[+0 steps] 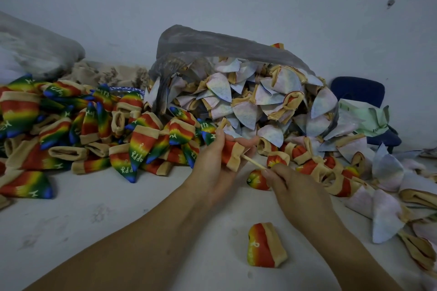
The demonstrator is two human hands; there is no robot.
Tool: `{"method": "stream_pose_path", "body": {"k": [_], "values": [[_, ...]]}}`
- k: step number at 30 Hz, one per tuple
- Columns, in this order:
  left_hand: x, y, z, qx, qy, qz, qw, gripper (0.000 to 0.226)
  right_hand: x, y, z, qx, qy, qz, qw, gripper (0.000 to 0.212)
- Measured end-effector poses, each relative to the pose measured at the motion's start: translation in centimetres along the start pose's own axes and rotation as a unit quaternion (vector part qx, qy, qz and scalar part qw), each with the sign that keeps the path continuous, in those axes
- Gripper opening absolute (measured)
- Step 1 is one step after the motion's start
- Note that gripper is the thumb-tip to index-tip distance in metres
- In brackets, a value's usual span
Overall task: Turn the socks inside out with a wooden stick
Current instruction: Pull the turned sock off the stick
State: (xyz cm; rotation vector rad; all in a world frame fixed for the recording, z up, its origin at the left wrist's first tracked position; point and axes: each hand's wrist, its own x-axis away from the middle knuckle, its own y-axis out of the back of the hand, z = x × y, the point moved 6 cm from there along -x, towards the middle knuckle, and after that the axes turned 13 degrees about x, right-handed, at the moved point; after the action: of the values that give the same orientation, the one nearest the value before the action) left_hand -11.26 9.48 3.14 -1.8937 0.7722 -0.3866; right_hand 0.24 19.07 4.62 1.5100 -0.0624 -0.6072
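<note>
My left hand [214, 168] grips a small rainbow sock [233, 152] with a tan cuff, held above the white table. A thin wooden stick [254, 162] runs from the cuff opening down to my right hand [295, 186], which pinches its near end. The stick's far end is hidden inside the sock. A pile of rainbow socks [82, 130] lies to the left. A heap of pale inside-out socks [255, 101] spills from a grey plastic bag [212, 45] at the back.
One rainbow sock [264, 245] lies on the white table [94, 220] near me, another rainbow sock [257, 179] just under the stick. More pale and red socks [378, 184] spread along the right. A blue chair [359, 90] stands behind the heap by the wall.
</note>
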Motion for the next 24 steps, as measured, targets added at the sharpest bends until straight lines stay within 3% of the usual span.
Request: {"method": "stream_pose_path", "body": {"k": [4,8,13,16,20,22,24], "values": [[-0.4,0.3,-0.4,0.009,0.002,0.003,1.000,0.071,0.1,-0.7,0.8,-0.032,-0.036,-0.004,0.999,0.032],[-0.5,1.8,0.4,-0.017,0.019,-0.046,0.999,0.043,-0.1,-1.4,0.3,-0.017,-0.030,0.012,0.999,0.029],[-0.2,1.5,0.5,-0.061,0.035,0.006,0.998,0.026,-0.5,-1.0,-1.2,-0.032,-0.038,-0.026,0.998,0.031],[-0.2,2.1,0.7,-0.170,0.031,-0.009,0.985,0.023,-0.5,-0.8,-2.2,-0.032,-0.051,-0.032,0.998,0.034],[-0.2,2.6,-0.4,-0.418,-0.010,-0.047,0.907,0.034,-0.3,-0.5,-2.7,-0.001,-0.066,-0.051,0.997,0.038],[-0.6,2.8,-0.8,-0.462,-0.026,-0.041,0.885,0.039,-0.4,-0.5,-2.5,-0.008,-0.052,-0.048,0.997,0.040],[-0.9,2.8,-1.5,-0.429,-0.037,-0.043,0.902,0.040,-0.7,-0.7,-2.7,-0.038,-0.035,-0.023,0.998,0.040]]}}
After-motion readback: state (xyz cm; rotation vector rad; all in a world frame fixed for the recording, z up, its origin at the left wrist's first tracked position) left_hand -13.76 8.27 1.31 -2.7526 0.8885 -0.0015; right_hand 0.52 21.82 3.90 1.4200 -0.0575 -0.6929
